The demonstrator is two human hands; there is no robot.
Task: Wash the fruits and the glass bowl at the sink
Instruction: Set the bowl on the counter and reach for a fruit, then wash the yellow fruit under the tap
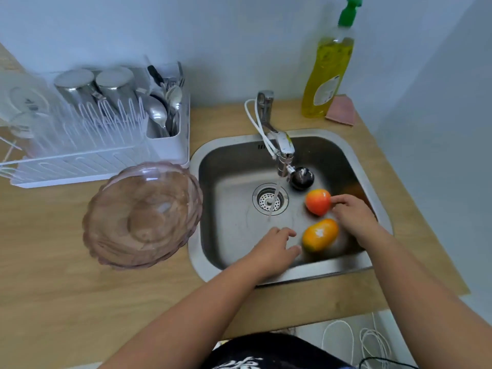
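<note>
Two fruits lie in the steel sink (210, 187): a red-orange one (317, 201) and, nearer me, an orange-yellow one (319, 234). My right hand (354, 217) touches the right side of the red-orange fruit with its fingertips and is not closed around it. Just left of the orange-yellow fruit, my left hand (277, 249) is low in the basin with fingers spread, holding nothing. The pinkish glass bowl (142, 214) stands empty on the wooden counter, left of the sink. A thin stream of water runs from the faucet (282, 150) onto the drain (269, 199).
A dark round object (302, 178) lies in the sink behind the fruits. A white dish rack (87, 123) with steel cups and cutlery stands at the back left. A yellow dish-soap bottle (328, 67) and a pink sponge (342, 110) are behind the sink at the right.
</note>
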